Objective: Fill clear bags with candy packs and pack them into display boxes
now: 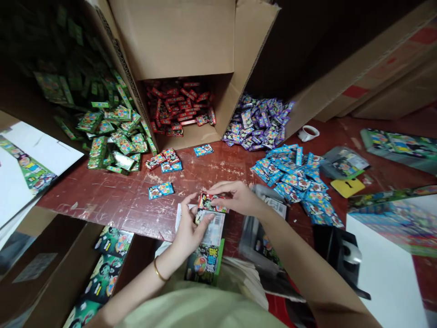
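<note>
Near the table's front edge, my left hand point(191, 228) grips a printed candy package point(204, 265) with a clear upper part and a black and green lower part. The thumb lies across the clear part, beside a barcode. My right hand point(237, 198) pinches a small red candy packet point(205, 201) at the top end of that package. Whether the packet is partly inside cannot be made out. Single blue packets point(160, 190) lie beyond my left hand, close to a few red packets point(171, 156). To the right spreads a pile of blue packets point(293, 175).
Cardboard boxes stand behind, spilling green packets point(119, 141), red packets point(184, 107) and purple packets point(259, 120). At right are a white cup point(308, 133), a yellow piece point(347, 187), a black tape dispenser point(336, 255) and clear packages point(344, 161). An open carton point(68, 273) sits below left.
</note>
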The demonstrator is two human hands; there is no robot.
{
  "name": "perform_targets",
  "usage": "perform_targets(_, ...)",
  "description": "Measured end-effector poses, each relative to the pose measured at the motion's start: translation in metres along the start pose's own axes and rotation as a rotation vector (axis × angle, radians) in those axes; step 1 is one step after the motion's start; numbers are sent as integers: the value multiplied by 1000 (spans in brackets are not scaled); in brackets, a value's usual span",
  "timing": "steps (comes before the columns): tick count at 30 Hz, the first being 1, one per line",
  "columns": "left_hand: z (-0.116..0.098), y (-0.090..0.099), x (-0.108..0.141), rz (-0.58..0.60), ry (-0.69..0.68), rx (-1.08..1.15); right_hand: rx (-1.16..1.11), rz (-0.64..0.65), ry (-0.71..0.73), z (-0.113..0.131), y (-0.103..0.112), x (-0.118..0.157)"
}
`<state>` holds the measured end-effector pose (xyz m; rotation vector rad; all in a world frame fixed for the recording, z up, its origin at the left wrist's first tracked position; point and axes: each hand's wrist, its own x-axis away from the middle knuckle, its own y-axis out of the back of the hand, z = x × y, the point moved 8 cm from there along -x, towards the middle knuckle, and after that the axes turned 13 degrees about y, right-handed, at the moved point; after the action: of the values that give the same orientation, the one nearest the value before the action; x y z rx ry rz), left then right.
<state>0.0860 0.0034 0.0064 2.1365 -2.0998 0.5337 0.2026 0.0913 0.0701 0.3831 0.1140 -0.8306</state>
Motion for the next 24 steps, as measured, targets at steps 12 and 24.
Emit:
perform_targets(12,-6,26,-8,-86,-9,-160,-70,334,-128,-32,-29,-11)
perform_targets(24,1,54,-12,-178,43,-63,255,253,-68,-68,-179,-277)
